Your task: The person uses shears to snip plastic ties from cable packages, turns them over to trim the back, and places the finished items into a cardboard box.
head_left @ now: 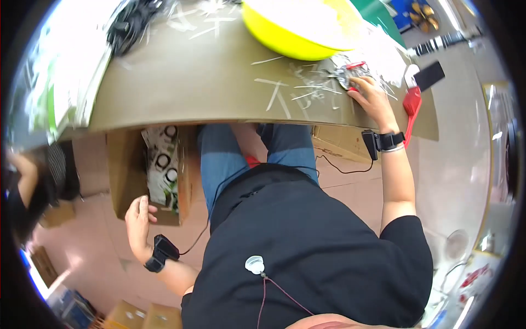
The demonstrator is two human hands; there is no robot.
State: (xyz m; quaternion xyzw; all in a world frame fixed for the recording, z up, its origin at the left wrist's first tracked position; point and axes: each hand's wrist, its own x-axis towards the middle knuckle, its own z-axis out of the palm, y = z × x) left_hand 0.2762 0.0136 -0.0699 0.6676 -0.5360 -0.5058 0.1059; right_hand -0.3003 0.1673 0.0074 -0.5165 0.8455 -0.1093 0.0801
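My left hand (pixel 141 219) hangs beside an open cardboard box (pixel 123 181), its fingers loosely stretched with nothing in them. Inside that box lie several flat white-and-green packages (pixel 161 159) with dark rings on them. My right hand (pixel 375 101) is on the table's right part, thumb and fingers bent around the edge of a small shiny silver-and-red item (pixel 346 74); its kind cannot be made out. Thin white strips (pixel 320 90) and clear scraps are scattered beside it.
A yellow basin (pixel 296 46) stands at the brown table's (pixel 181 82) far side. White-and-green sheets (pixel 76 71) and a black bundle (pixel 131 27) lie at left. A red brush-like tool (pixel 412 101) lies right. Another person's arm (pixel 24 175) shows at far left.
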